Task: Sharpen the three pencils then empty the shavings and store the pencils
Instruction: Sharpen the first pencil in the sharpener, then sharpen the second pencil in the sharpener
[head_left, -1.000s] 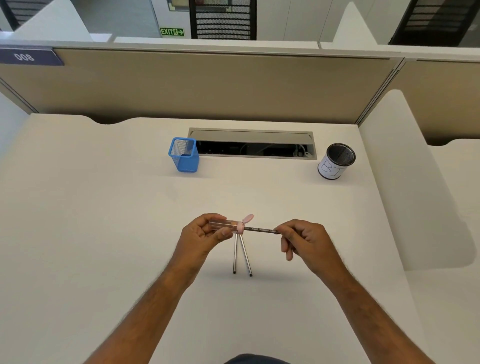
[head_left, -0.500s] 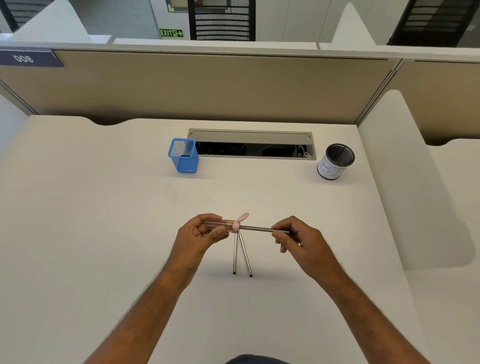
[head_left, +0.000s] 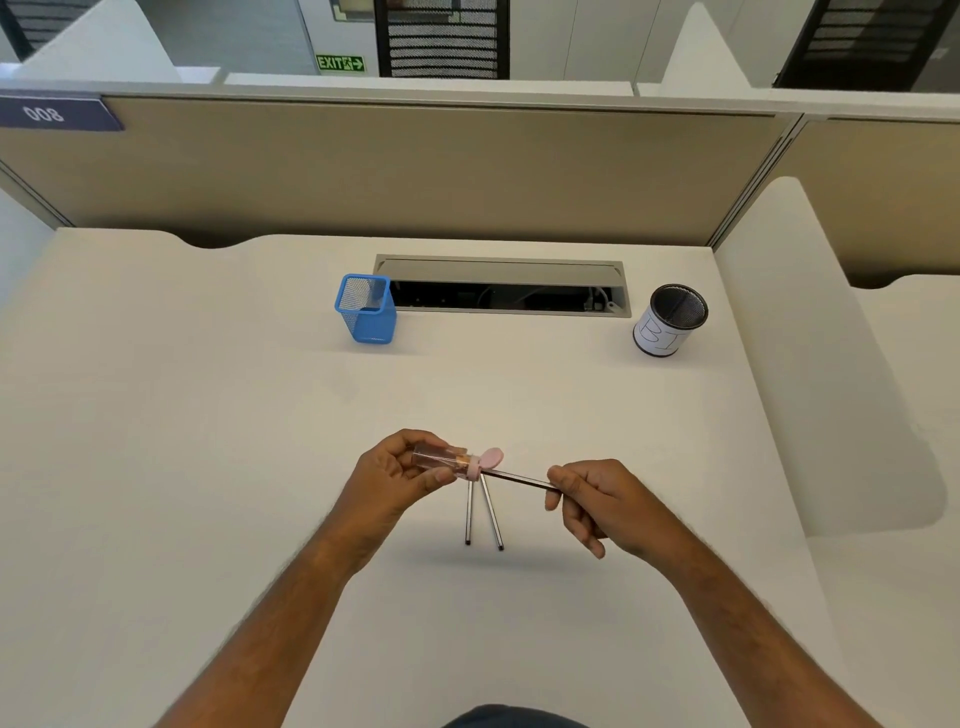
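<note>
A single wide-angle view from the person's head looks forward and steeply down across the white desk (head_left: 156, 441); both forearms enter from the bottom edge, near the lens; the beige partition (head_left: 415, 171) closes the far side; straight edges bow outward.

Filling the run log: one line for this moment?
left hand grips clear pink-capped sharpener | right hand holds dark pencil in it | two pencils on desk
</note>
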